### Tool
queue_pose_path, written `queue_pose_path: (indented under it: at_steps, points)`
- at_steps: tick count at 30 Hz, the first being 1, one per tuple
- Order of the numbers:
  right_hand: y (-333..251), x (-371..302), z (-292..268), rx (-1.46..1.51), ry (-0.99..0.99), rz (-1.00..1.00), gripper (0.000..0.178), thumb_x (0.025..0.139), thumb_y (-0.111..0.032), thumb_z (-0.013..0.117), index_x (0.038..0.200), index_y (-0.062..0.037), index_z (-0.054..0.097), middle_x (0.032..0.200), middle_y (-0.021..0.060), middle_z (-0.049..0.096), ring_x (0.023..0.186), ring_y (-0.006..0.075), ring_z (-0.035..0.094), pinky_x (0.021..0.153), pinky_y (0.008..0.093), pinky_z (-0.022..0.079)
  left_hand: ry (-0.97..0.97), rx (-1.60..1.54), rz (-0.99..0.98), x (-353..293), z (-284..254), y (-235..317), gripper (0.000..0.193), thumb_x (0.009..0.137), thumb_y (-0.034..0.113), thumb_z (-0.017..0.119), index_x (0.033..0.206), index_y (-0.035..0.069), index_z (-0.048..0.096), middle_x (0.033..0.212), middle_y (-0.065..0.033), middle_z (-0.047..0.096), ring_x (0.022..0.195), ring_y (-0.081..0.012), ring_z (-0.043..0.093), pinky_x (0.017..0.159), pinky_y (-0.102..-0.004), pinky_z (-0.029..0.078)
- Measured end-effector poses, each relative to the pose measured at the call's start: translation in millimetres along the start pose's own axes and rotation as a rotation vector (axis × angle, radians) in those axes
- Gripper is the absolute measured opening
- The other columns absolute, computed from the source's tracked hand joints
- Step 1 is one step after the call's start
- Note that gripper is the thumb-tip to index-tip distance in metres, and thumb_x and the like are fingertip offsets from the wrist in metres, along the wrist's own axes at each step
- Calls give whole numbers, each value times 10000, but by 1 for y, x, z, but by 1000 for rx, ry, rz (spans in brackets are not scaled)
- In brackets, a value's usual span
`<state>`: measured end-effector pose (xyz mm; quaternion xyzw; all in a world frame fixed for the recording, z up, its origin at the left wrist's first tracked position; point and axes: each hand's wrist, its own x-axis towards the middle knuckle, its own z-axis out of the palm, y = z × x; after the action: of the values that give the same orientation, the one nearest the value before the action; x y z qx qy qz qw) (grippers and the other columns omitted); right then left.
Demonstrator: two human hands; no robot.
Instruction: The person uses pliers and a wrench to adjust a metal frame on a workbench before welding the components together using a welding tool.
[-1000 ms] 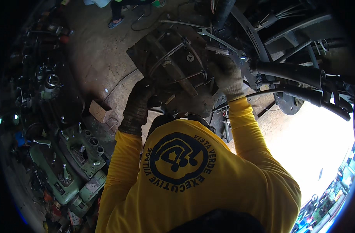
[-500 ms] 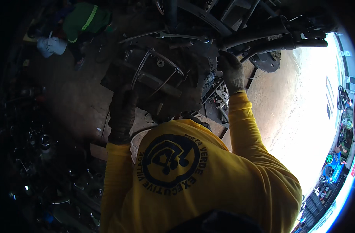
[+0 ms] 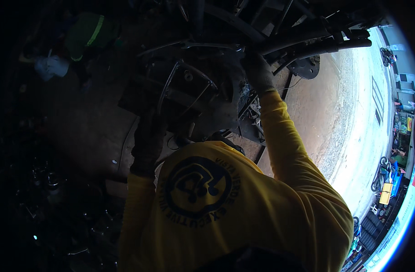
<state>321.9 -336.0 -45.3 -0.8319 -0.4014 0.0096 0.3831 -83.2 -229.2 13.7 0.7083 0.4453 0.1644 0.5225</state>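
Observation:
A dark work surface (image 3: 203,115) lies in front of me, deep in shadow. On it rests a bent metal rod frame (image 3: 169,84) with a thin crossbar. My gloved left hand (image 3: 148,138) is at the frame's near left leg and looks closed around it, though the fingers are very dark. Farther right, my gloved right hand (image 3: 260,76) reaches to the surface's right edge, close to one end of a spanner (image 3: 207,45). Shadow hides the right fingers. A round washer-like ring (image 3: 188,75) shows inside the frame.
Dark pipes (image 3: 330,45) and a round metal plate (image 3: 306,68) stand at the far right. Scrap metal (image 3: 255,118) sits below the right edge. Another person in a green top (image 3: 87,36) is at the far left. Metal parts (image 3: 53,179) lie lower left; a bright road (image 3: 357,122) runs right.
The picture has grown darker. My left hand and the rod frame's near leg have shifted slightly nearer and right. My right hand has moved a little left and away from me.

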Motion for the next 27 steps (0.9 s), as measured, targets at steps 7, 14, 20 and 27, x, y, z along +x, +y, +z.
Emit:
queue_pose_path:
  at_steps: [7, 14, 20, 27]
  points:
    - [-26, 79, 16, -575, -490, -114, 438, 881, -374, 657, 1227, -106, 663, 1145, 181, 694, 1083, 354, 677, 923, 453, 551, 2, 141, 53, 0, -3, -13, 549, 988, 261, 642, 1462, 42, 474, 1378, -185, 570, 1228, -296, 589, 1012, -409, 485]
    - [-21, 86, 11, -607, -619, -151, 355, 864, -265, 649, 1170, -87, 671, 1128, 194, 696, 1072, 351, 685, 916, 461, 552, 32, 106, 45, -19, -3, -1, 524, 996, 140, 577, 1483, 2, 440, 904, -14, 621, 769, -79, 567, 691, -255, 502]
    - [-33, 83, -2, -533, -640, -212, 356, 833, -230, 689, 1162, -95, 666, 1090, 190, 705, 1069, 368, 678, 905, 467, 548, 118, -143, -13, -43, 0, -25, 488, 995, 170, 590, 1448, 21, 483, 856, -2, 609, 742, -75, 544, 691, -258, 476]
    - [-39, 95, -39, -340, -690, -332, 436, 810, -350, 742, 1161, -99, 672, 1063, 170, 712, 1034, 391, 672, 899, 461, 545, 96, -259, -74, -41, -1, -13, 544, 960, 114, 605, 1472, 11, 456, 924, -26, 640, 766, -98, 572, 707, -270, 514]
